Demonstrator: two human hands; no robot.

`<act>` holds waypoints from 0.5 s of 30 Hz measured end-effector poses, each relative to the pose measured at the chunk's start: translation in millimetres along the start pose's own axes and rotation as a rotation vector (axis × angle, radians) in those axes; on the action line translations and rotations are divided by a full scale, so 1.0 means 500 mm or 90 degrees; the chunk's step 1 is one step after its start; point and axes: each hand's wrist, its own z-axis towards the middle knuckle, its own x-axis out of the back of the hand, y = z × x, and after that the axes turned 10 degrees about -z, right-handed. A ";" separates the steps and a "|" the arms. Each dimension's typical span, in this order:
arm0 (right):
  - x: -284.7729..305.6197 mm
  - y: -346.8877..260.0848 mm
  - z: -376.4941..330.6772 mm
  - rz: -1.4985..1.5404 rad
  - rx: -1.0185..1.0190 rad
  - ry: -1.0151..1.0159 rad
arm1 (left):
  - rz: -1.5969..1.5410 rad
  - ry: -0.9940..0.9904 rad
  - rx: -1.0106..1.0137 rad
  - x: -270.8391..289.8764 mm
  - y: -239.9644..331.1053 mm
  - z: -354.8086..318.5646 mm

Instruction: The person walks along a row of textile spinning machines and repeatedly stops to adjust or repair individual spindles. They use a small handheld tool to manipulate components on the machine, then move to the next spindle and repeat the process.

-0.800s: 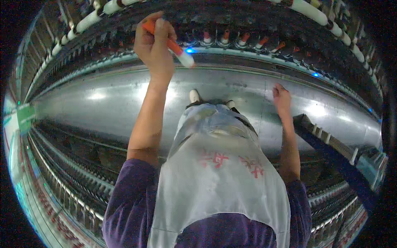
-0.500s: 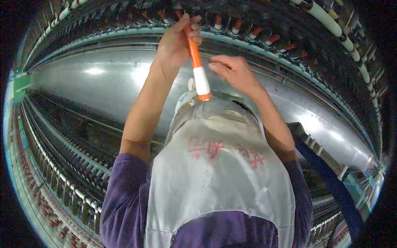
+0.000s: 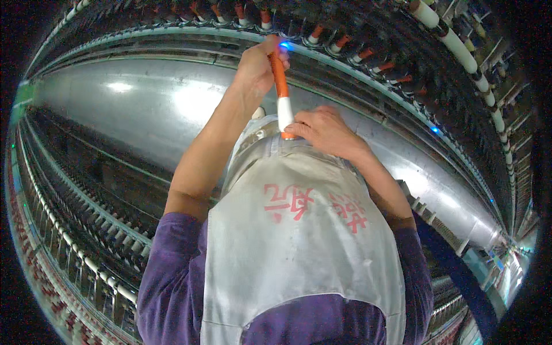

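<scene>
My left hand [image 3: 256,70] is raised at the far side, closed round the orange upper part of a yarn bobbin [image 3: 284,110]. White yarn is wound on the bobbin's lower part, and an orange end shows below it. The bobbin hangs nearly upright in the picture, just beyond the grey apron [image 3: 305,241] I wear. At its lower end my right hand [image 3: 325,131] is closed, fingertips against the white winding and orange rim. The tips of some right fingers are hidden. A blue light [image 3: 286,45] glows beside my left fingers.
A spinning frame runs across the far side, with a row of orange-and-white bobbins [image 3: 315,35]. Before it lies a long shiny metal panel [image 3: 149,95]. Another machine row [image 3: 86,259] stands at the left. White rollers [image 3: 460,52] line the upper right. A dark blue strap or hose [image 3: 454,253] curves at the right.
My right hand has moved down and left onto the bobbin's lower end. My left hand, still holding the bobbin, has shifted slightly right and down. The blue light now shows by my fingers.
</scene>
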 end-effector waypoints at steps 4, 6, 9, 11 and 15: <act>-0.008 -0.019 0.003 0.180 -0.080 0.012 | 0.039 0.022 0.035 0.003 0.006 0.000; -0.004 -0.026 0.001 0.121 -0.031 0.128 | 0.052 -0.017 0.054 0.005 0.014 -0.003; 0.008 -0.025 0.004 -0.105 0.027 0.244 | 0.167 -0.048 0.011 0.002 0.012 -0.007; 0.019 -0.013 0.013 -0.271 0.040 0.312 | 0.253 -0.023 -0.029 -0.010 -0.008 -0.008; 0.035 0.028 0.041 -0.402 -0.044 0.449 | 0.161 -0.038 0.043 -0.041 -0.052 -0.005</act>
